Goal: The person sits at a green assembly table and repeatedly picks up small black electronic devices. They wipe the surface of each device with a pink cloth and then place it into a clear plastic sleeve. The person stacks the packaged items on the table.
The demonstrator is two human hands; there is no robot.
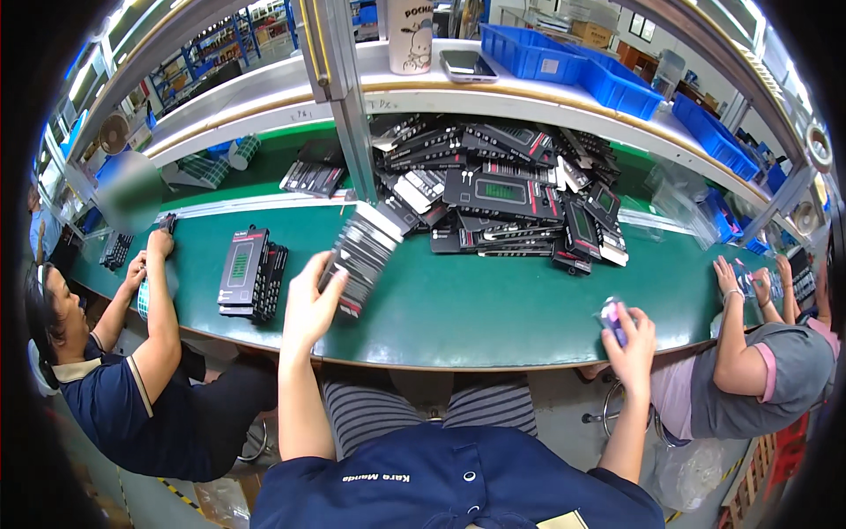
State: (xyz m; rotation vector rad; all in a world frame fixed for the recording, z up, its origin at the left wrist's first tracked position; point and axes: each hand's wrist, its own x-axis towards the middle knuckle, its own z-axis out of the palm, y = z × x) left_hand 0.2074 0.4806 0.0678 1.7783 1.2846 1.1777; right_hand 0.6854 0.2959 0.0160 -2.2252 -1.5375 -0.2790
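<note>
My left hand (310, 304) is closed round a black-and-white printed cardboard box (366, 256), raised and tilted over the green bench; motion smears its print. Left of it stands a stack of flat black boxes (244, 271) with green window pictures on their fronts. Over the bench's near edge at the right, my right hand (633, 348) grips a small shiny thing (612, 319) in purple, pink and dark colours, its kind too blurred to make out. Beyond both hands lies a loose heap of similar black boxes (502, 192), several of them tilted or overlapping.
Above the green bench (458, 309) runs a shelf carrying a white tumbler (411, 37), a phone (468, 65) and blue bins (538, 55). A metal post (351, 132) rises behind the held box. Co-workers sit at left (132, 379) and right (749, 379), their hands on the bench.
</note>
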